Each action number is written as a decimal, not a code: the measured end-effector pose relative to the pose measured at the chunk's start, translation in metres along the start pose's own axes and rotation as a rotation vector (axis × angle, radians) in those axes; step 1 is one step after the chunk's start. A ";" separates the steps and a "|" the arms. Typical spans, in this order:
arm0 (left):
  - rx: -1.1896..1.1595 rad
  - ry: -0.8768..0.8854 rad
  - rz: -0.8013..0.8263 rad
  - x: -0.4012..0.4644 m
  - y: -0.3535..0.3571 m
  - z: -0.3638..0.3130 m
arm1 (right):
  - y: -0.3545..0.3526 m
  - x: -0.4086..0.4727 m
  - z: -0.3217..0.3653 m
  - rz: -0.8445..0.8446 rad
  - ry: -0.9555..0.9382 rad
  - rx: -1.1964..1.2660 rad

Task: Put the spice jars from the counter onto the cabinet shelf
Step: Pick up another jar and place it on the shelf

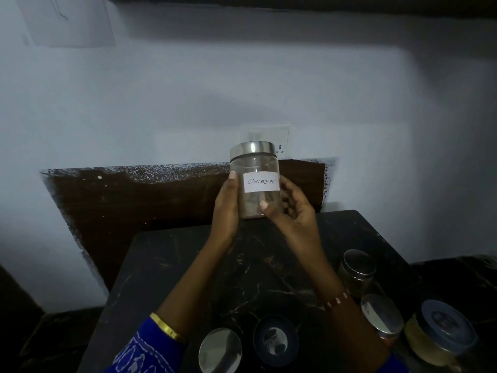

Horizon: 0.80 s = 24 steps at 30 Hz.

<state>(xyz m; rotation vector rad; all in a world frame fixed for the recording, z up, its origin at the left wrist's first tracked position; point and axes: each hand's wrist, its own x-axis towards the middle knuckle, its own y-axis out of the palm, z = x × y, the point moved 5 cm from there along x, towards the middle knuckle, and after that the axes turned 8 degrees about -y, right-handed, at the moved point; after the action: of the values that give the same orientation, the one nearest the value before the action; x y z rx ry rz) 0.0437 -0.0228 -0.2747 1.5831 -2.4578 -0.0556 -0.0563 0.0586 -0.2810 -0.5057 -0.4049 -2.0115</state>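
Note:
A clear glass jar with a steel lid and a white label reading "Cinnamon" is held upright above the back of the dark counter. My left hand grips its left side, thumb up along the glass. My right hand holds its lower right, thumb across the front. Brown spice fills the lower part of the jar. Several more jars stand on the counter near me: a steel-lidded jar, another steel-lidded jar, a blue-lidded jar of yellow spice, a dark-lidded jar and a steel lid.
A pale wall rises behind the counter, with a switch and socket plate just behind the held jar. A dark brown painted band runs along the wall's base. A dark edge crosses the top of the view.

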 end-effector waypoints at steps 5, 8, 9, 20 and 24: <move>0.064 0.123 -0.011 0.019 0.002 -0.043 | 0.006 0.034 0.025 0.024 -0.094 -0.004; 0.112 0.248 -0.035 0.040 0.002 -0.084 | 0.012 0.068 0.052 0.035 -0.191 -0.019; 0.143 0.303 -0.045 0.048 0.002 -0.100 | 0.014 0.080 0.062 0.034 -0.228 -0.028; 0.320 0.639 -0.105 0.117 0.013 -0.280 | 0.037 0.222 0.178 0.000 -0.542 -0.034; 0.327 0.648 -0.130 0.145 0.017 -0.322 | 0.044 0.266 0.211 -0.017 -0.663 -0.195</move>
<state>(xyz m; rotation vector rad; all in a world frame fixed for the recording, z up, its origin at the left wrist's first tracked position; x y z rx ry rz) 0.0358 -0.1192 0.0658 1.5514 -1.9154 0.7497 -0.0931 -0.0585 0.0380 -1.3035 -0.6111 -1.8680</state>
